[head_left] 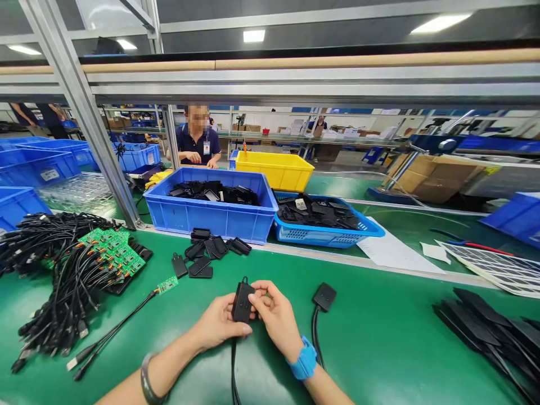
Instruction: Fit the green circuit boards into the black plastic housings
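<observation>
Above the green table, a small black plastic case (242,304) with a loop at its top and a black cable hanging from its lower end is held in both hands. My left hand (218,322) grips its left side and bottom, thumb along the lower edge. The fingers of my right hand (272,309) are closed on its right side. To the right lies a similar cased unit (324,296) with its black cable. On the left, a single green circuit board (167,285) on a black USB cable lies apart. Loose black case parts (206,251) are heaped beyond my hands.
Cabled circuit boards (109,250) are piled at left. A blue bin (211,216) and a blue basket (324,233) hold black parts, with a yellow bin (274,169) behind. Black cabled units (485,323) lie at right. A metal post (90,129) rises at left; a co-worker (197,140) sits opposite.
</observation>
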{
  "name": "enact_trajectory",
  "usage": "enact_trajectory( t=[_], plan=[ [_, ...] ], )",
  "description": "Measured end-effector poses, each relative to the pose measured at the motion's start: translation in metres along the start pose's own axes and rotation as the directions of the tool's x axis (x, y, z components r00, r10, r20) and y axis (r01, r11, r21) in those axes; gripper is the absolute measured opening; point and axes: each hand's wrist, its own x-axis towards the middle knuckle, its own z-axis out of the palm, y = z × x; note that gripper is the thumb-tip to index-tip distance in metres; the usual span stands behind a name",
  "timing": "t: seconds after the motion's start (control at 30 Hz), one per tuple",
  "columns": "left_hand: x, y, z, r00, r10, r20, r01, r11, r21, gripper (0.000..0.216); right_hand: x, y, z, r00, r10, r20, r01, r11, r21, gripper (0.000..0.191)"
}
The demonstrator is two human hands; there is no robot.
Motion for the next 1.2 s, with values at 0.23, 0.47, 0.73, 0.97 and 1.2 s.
enact_trajectory(
  t=[0.23,0.47,0.73,0.97,1.2],
  plan=[
    [0.003,-0.005,0.001,0.999,0.025,-0.049,-0.018,0.991,0.132,0.042,0.001,-0.001,0.000,0.999,0.046,0.010,-0.046,0.999,0.006,0.042],
    [-0.003,-0.006,0.004,0.996,0.082,-0.023,-0.073,0.958,0.276,0.043,0.006,-0.004,-0.003,0.979,0.085,0.183,-0.062,0.990,-0.127,0.046],
    [-0.004,-0.016,0.014,0.994,0.105,0.012,-0.105,0.992,0.063,0.076,-0.012,-0.005,0.010,0.985,-0.129,0.113,0.171,0.709,-0.684,0.060],
    [-0.011,-0.004,-0.003,0.978,0.201,0.052,-0.188,0.755,0.628,0.061,0.014,-0.018,-0.035,0.995,-0.070,-0.066,-0.057,0.124,-0.991,0.058],
    [-0.021,0.048,-0.046,0.903,0.374,-0.209,0.277,-0.137,0.951,0.033,0.029,0.006,-0.105,0.901,-0.147,-0.407,-0.430,-0.192,-0.882,0.046]
  ],
)
